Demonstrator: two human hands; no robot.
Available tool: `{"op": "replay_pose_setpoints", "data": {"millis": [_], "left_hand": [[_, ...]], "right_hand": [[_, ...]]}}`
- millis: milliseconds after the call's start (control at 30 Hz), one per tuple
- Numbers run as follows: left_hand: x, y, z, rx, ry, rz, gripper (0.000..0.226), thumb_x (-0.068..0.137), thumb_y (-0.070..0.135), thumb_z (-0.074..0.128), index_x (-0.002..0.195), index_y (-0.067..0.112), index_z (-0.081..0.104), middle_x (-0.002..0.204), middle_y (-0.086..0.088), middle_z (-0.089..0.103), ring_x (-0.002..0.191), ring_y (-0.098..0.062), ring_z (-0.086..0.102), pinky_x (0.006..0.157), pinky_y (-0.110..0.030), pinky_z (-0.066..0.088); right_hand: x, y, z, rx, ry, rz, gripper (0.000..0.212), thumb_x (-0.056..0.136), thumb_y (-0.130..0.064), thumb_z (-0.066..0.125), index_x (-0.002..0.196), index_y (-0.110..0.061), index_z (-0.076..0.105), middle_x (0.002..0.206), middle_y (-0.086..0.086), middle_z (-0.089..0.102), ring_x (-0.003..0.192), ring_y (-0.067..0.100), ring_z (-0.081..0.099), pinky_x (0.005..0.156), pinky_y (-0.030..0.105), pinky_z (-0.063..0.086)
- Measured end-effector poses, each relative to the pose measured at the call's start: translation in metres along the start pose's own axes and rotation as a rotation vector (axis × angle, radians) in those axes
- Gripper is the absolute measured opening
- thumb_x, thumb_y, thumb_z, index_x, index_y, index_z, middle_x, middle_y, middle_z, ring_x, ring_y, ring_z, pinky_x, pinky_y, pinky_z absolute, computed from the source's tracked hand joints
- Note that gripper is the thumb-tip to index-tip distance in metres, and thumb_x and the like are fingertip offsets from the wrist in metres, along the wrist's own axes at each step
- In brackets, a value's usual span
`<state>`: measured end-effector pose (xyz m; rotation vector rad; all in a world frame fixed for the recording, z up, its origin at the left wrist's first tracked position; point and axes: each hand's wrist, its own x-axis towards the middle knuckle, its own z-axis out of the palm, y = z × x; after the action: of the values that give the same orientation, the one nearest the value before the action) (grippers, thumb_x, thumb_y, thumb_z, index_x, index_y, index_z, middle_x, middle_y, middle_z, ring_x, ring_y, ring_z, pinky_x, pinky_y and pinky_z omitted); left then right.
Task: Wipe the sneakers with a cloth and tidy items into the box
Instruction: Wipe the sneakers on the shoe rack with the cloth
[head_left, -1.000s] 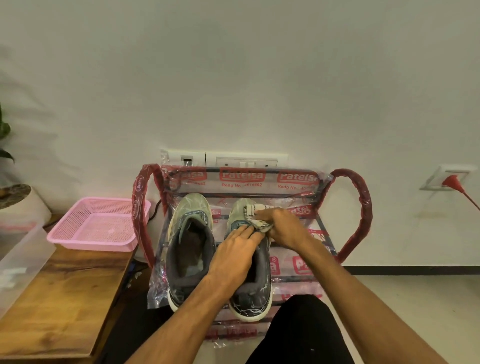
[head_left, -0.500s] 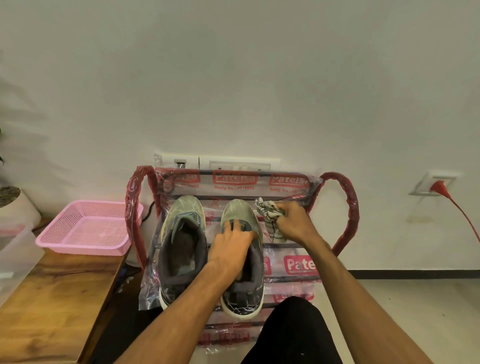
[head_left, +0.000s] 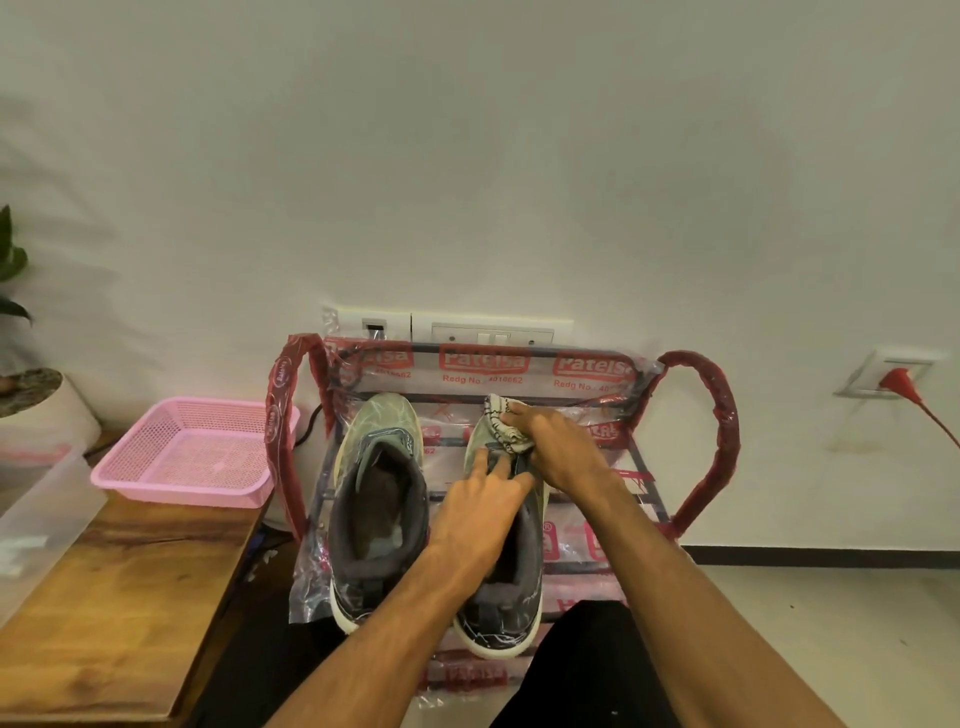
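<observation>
Two grey-green sneakers with white soles stand side by side on a plastic-wrapped metal shoe rack (head_left: 722, 431). The left sneaker (head_left: 382, 499) is untouched. My left hand (head_left: 483, 504) rests on the tongue and collar of the right sneaker (head_left: 504, 618), fingers spread flat. My right hand (head_left: 558, 447) grips a bunched white cloth with dark stripes (head_left: 501, 421) and presses it onto that sneaker's toe. The toe is mostly hidden by the cloth and hands.
A pink mesh basket (head_left: 187, 452) sits on a wooden table (head_left: 119, 597) at the left, beside a clear plastic box (head_left: 36, 514) and a potted plant (head_left: 31, 395). Wall sockets (head_left: 488, 332) are behind the rack; a red plug (head_left: 904, 382) sits at right.
My right hand with the cloth has come from the right side of the sneaker back onto its toe. My left hand stays on the right sneaker's tongue and collar.
</observation>
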<state>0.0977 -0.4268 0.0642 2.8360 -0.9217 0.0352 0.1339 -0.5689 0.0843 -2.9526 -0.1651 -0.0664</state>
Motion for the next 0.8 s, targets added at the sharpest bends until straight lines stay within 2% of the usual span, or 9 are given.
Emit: {"op": "replay_pose_setpoints", "data": {"millis": [100, 167, 267, 367, 500, 567, 633, 700, 800], "left_hand": [[0.0, -0.007, 0.001, -0.07, 0.004, -0.021, 0.04, 0.094, 0.01, 0.048, 0.132, 0.024, 0.047, 0.134, -0.006, 0.048, 0.138, -0.029, 0.028, 0.091, -0.043, 0.047], [-0.002, -0.007, 0.001, -0.089, 0.005, -0.022, 0.039, 0.094, 0.012, 0.047, 0.131, 0.025, 0.048, 0.134, -0.004, 0.048, 0.137, -0.028, 0.029, 0.09, -0.043, 0.046], [-0.003, -0.002, 0.001, -0.078, -0.002, 0.009, 0.039, 0.096, 0.013, 0.045, 0.133, 0.024, 0.046, 0.137, -0.006, 0.044, 0.14, -0.029, 0.023, 0.091, -0.044, 0.047], [-0.002, -0.003, -0.001, -0.067, -0.017, 0.019, 0.041, 0.093, 0.008, 0.044, 0.132, 0.022, 0.047, 0.138, -0.006, 0.043, 0.142, -0.03, 0.02, 0.092, -0.044, 0.047], [-0.002, -0.008, -0.003, -0.105, -0.019, -0.005, 0.043, 0.093, 0.008, 0.045, 0.132, 0.026, 0.049, 0.132, -0.005, 0.049, 0.135, -0.027, 0.033, 0.09, -0.045, 0.047], [-0.003, -0.005, -0.004, -0.122, -0.023, -0.009, 0.042, 0.093, 0.012, 0.046, 0.131, 0.029, 0.05, 0.131, -0.004, 0.051, 0.13, -0.026, 0.038, 0.087, -0.045, 0.045], [-0.002, -0.002, -0.005, -0.118, -0.014, -0.01, 0.039, 0.095, 0.014, 0.045, 0.13, 0.027, 0.051, 0.13, -0.003, 0.052, 0.13, -0.025, 0.038, 0.087, -0.044, 0.044], [0.0, -0.001, -0.004, -0.125, -0.007, -0.011, 0.038, 0.095, 0.013, 0.043, 0.13, 0.025, 0.051, 0.129, -0.003, 0.053, 0.13, -0.025, 0.038, 0.088, -0.044, 0.045], [0.001, -0.003, -0.002, -0.139, -0.013, 0.0, 0.038, 0.093, 0.011, 0.043, 0.128, 0.023, 0.052, 0.128, -0.003, 0.054, 0.132, -0.026, 0.034, 0.09, -0.045, 0.046]], "right_hand": [[-0.003, -0.01, 0.001, 0.12, -0.011, 0.001, 0.054, 0.082, 0.003, 0.055, 0.132, -0.018, 0.061, 0.134, 0.006, 0.061, 0.122, 0.027, 0.056, 0.1, 0.038, 0.046], [-0.009, -0.005, 0.002, 0.171, -0.012, -0.005, 0.05, 0.084, -0.001, 0.059, 0.13, -0.02, 0.062, 0.13, 0.006, 0.063, 0.119, 0.027, 0.058, 0.098, 0.039, 0.047], [-0.014, 0.006, 0.004, -0.026, 0.011, -0.019, 0.059, 0.088, -0.006, 0.064, 0.142, -0.023, 0.049, 0.144, 0.004, 0.051, 0.13, 0.025, 0.049, 0.105, 0.038, 0.042], [-0.008, 0.0, 0.004, -0.164, 0.032, 0.001, 0.064, 0.09, 0.0, 0.059, 0.147, -0.019, 0.039, 0.151, 0.006, 0.041, 0.136, 0.027, 0.041, 0.108, 0.036, 0.036], [-0.005, -0.006, -0.004, 0.038, -0.054, 0.071, 0.05, 0.083, -0.004, 0.058, 0.131, -0.018, 0.06, 0.127, 0.012, 0.063, 0.116, 0.03, 0.057, 0.095, 0.039, 0.047], [-0.01, -0.003, -0.007, 0.055, -0.092, 0.049, 0.045, 0.081, -0.005, 0.06, 0.125, -0.016, 0.066, 0.121, 0.013, 0.066, 0.11, 0.031, 0.06, 0.089, 0.037, 0.049], [-0.016, 0.0, -0.005, -0.033, -0.11, 0.019, 0.045, 0.087, -0.01, 0.06, 0.131, -0.015, 0.059, 0.126, 0.014, 0.063, 0.113, 0.032, 0.058, 0.09, 0.038, 0.047], [-0.016, 0.002, 0.001, -0.166, -0.082, -0.039, 0.054, 0.09, -0.012, 0.061, 0.142, -0.02, 0.046, 0.138, 0.011, 0.055, 0.124, 0.03, 0.053, 0.1, 0.04, 0.045], [-0.003, 0.003, 0.01, -0.338, -0.072, -0.085, 0.068, 0.091, -0.008, 0.062, 0.15, -0.016, 0.03, 0.155, 0.008, 0.035, 0.142, 0.028, 0.034, 0.116, 0.038, 0.028]]}}
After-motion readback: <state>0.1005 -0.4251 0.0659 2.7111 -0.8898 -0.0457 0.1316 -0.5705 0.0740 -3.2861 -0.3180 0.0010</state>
